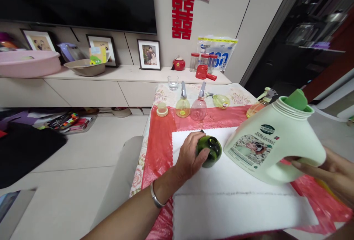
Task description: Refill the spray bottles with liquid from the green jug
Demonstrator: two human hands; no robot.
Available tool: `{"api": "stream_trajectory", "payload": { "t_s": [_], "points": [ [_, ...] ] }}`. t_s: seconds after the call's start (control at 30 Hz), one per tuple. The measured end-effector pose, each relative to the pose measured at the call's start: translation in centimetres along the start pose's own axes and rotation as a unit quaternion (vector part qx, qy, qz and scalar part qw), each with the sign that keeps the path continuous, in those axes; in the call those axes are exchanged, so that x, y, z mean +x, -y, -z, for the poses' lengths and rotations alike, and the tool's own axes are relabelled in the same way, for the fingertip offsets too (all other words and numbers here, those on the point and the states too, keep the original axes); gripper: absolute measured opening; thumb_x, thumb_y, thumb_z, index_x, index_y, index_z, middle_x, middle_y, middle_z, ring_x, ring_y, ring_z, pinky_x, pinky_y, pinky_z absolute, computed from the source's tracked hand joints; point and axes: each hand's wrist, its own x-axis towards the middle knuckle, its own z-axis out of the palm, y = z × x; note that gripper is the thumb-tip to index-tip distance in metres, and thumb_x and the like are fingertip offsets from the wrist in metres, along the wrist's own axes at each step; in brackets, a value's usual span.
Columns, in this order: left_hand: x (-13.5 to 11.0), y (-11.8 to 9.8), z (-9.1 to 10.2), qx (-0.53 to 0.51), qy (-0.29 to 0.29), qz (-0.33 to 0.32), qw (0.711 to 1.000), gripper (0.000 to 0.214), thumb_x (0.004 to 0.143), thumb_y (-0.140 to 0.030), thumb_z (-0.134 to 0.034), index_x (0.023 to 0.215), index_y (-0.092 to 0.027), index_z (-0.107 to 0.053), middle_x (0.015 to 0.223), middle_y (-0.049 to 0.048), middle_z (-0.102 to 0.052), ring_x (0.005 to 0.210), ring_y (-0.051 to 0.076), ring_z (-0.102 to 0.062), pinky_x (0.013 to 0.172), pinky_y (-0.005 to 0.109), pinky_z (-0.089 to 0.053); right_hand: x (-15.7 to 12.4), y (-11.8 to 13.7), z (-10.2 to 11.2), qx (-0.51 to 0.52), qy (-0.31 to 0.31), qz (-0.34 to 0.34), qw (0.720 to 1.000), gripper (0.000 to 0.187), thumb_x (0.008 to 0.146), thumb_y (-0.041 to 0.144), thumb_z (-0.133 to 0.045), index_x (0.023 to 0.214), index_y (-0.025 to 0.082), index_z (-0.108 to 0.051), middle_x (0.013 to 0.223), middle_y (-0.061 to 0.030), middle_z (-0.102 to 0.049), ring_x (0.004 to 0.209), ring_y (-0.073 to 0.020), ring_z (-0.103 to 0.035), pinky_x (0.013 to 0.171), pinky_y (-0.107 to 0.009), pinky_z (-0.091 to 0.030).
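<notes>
My left hand (193, 155), with a silver bangle on its wrist, is wrapped round a small dark green bottle (205, 142). The bottle's open mouth faces up and towards me. On the right, my right hand (329, 171) grips the handle of a large pale green laundry detergent jug (272, 136). The jug is uncapped, tilts slightly, and shows a green spout at its mouth. Its base is close to a white cloth (215, 210); whether it touches cannot be told. A pale cap (162, 110) stands at the table's left side.
Behind the bottle stand a yellow spray bottle (183, 105) and a pink spray bottle (198, 108). A yellow-green bottle (221, 101) lies beside them. An amber spray bottle (258, 106) stands behind the jug. A glass (173, 83) is at the far edge; red plastic (157, 151) covers the table.
</notes>
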Motion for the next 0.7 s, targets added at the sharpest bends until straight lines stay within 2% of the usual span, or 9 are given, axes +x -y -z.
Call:
{"api": "stream_trajectory", "payload": {
  "t_s": [0.17,0.27,0.37,0.53,0.7],
  "points": [
    [-0.4,0.2,-0.7,-0.011,0.037,-0.013,0.999,0.06,0.091,-0.049,-0.062,0.138,-0.016,-0.044,0.136,0.0194,-0.055,0.131,0.033,-0.053,0.111,0.052,-0.044,0.5,0.3,0.0,0.018,-0.013,-0.029,0.999,0.075,0.037,0.04,-0.094,0.106,0.021,-0.074,0.115,-0.012,-0.069,0.099,-0.0353,-0.068,0.071,-0.028,-0.062],
    [-0.4,0.3,-1.0,-0.015,0.054,0.0,0.998,0.069,0.085,-0.047,-0.069,0.14,-0.016,-0.041,0.138,0.0198,-0.052,0.133,0.034,-0.051,0.113,0.054,-0.043,0.6,0.3,-0.2,0.009,-0.024,-0.005,1.0,0.072,0.041,0.041,-0.093,0.107,0.021,-0.074,0.116,-0.0099,-0.068,0.103,-0.0327,-0.067,0.072,-0.025,-0.061],
    [-0.5,0.5,-1.3,-0.013,0.063,0.018,0.998,0.078,0.078,-0.042,-0.076,0.141,-0.017,-0.039,0.14,0.0196,-0.05,0.134,0.035,-0.049,0.114,0.057,-0.041,0.9,0.1,-0.5,-0.008,-0.037,0.024,0.999,0.069,0.046,0.043,-0.09,0.109,0.022,-0.073,0.116,-0.0081,-0.068,0.106,-0.0312,-0.066,0.073,-0.026,-0.06],
    [-0.6,0.7,-1.6,-0.015,0.079,0.033,0.996,0.089,0.07,-0.037,-0.083,0.143,-0.02,-0.037,0.143,0.0188,-0.047,0.138,0.038,-0.045,0.115,0.061,-0.039,1.0,0.3,-1.1,-0.042,-0.123,-0.014,0.991,0.063,0.037,0.043,-0.083,0.094,0.021,-0.073,0.1,-0.0059,-0.071,0.094,-0.0309,-0.066,0.068,-0.032,-0.055],
    [-0.5,0.7,-1.6,-0.023,0.089,0.041,0.995,0.096,0.065,-0.033,-0.087,0.145,-0.021,-0.035,0.144,0.0183,-0.046,0.14,0.038,-0.043,0.118,0.061,-0.037,0.6,1.2,-2.0,-0.042,-0.156,-0.034,0.986,0.062,0.035,0.041,-0.083,0.092,0.02,-0.073,0.091,-0.0058,-0.07,0.084,-0.0271,-0.064,0.063,-0.031,-0.051]
  ]
}}
